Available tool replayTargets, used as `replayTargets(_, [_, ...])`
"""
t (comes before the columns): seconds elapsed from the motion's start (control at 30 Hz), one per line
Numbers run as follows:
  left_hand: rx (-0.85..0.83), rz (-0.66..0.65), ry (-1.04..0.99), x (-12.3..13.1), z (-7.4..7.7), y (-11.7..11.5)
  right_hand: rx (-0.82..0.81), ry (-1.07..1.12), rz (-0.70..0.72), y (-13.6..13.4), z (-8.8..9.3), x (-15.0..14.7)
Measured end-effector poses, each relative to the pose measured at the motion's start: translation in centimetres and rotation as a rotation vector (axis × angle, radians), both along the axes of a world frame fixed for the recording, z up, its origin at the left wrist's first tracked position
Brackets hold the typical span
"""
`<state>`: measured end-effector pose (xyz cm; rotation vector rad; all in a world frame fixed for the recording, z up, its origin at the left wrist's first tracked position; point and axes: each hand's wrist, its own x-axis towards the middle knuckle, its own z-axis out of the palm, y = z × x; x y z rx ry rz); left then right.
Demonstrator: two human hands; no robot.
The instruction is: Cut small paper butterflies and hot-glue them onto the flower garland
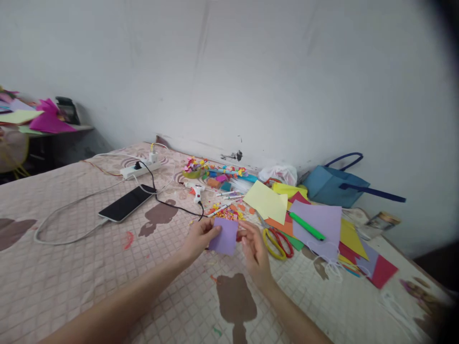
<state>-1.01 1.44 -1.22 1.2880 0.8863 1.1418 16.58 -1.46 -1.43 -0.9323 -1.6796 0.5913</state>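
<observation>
A small purple paper piece is held up above the quilted cloth. My left hand pinches its left edge, with the thumb on the front. At the paper's right edge, my right hand has its fingers bent and its fingertips at or near the upper corner; whether they grip it is hard to tell. Just behind the paper lies a heap of small colourful paper bits. Yellow-handled scissors and red-handled scissors lie to the right of my right hand.
A phone on a cable, a power strip and a white glue gun lie to the left and behind. Coloured sheets, a green cutter and a blue bag are on the right. A wall stands behind.
</observation>
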Motion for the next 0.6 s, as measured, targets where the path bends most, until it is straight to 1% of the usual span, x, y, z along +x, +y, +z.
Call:
replayTargets(0.07, [0.015,-0.026,0.023,0.1,-0.2,-0.1,-0.245,0.140,0.056,0.0,0.0,-0.3])
replayTargets(0.1, [0.034,-0.045,0.042,0.2,-0.3,-0.2,-0.351,0.174,0.080,0.0,-0.1,-0.3])
replayTargets(0.17, [0.097,-0.065,0.101,0.4,-0.4,-0.5,-0.494,0.197,0.098,0.2,-0.4,0.1])
replayTargets(0.23, [0.174,-0.013,0.179,0.3,-0.5,-0.5,-0.577,0.196,0.131,0.5,-0.7,1.1])
replayTargets(0.33, [0.240,0.101,0.257,-0.2,-0.4,0.0,-0.668,0.150,0.224,0.8,-0.9,3.2])
replayTargets(0.4, [0.216,0.110,0.247,-0.4,-0.3,0.4,-0.712,0.098,0.268,0.7,-1.0,4.3])
replayTargets(0.43, [0.191,0.084,0.231,-0.5,-0.3,0.4,-0.720,0.079,0.274,0.6,-1.1,4.6])
replayTargets(0.5, [0.143,-0.025,0.212,-0.2,-0.2,0.2,-0.705,0.064,0.263,0.3,-1.2,4.5])
replayTargets(0.57, [0.126,-0.147,0.231,0.2,-0.3,-0.3,-0.667,0.063,0.250,-0.2,-1.2,3.7])
replayTargets(0.6, [0.128,-0.184,0.250,0.5,-0.4,-0.6,-0.649,0.064,0.250,-0.5,-1.2,3.3])
